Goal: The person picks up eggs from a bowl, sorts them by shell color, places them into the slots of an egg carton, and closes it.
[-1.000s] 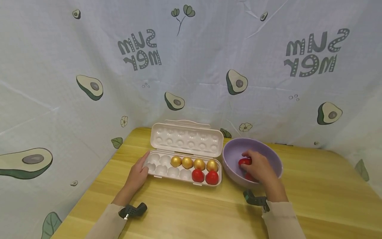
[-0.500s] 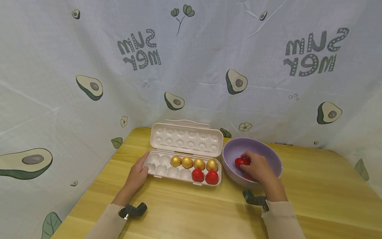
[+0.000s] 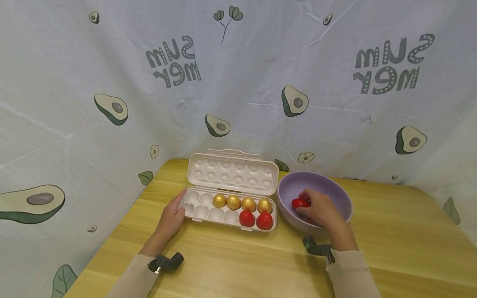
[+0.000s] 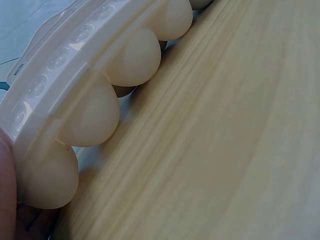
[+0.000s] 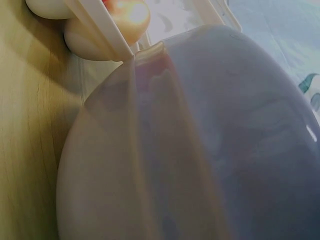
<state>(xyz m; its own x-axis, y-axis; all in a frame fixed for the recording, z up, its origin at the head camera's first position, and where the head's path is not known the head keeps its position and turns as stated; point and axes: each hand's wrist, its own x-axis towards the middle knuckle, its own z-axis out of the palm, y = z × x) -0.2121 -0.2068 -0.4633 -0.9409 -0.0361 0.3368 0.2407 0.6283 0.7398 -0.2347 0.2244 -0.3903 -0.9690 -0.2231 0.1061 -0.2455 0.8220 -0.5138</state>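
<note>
A pale plastic egg box lies with its lid raised behind it. My left hand holds its left end; in the left wrist view, part of that hand shows against the box's end. Several golden eggs fill back-row cups, and two red eggs sit in front at the right end. Inside the purple bowl, my right hand pinches a red egg. Another red thing in the bowl is mostly hidden under that hand. The right wrist view shows only the bowl's outside, not the hand.
The bowl stands close to the box's right end on a wooden table. A printed cloth hangs behind the table and along its left side. Each wrist wears a dark camera mount.
Within the bowl, my right hand has shifted the red egg slightly left, and more of the egg shows than a second ago. The left hand and egg box stay in place.
</note>
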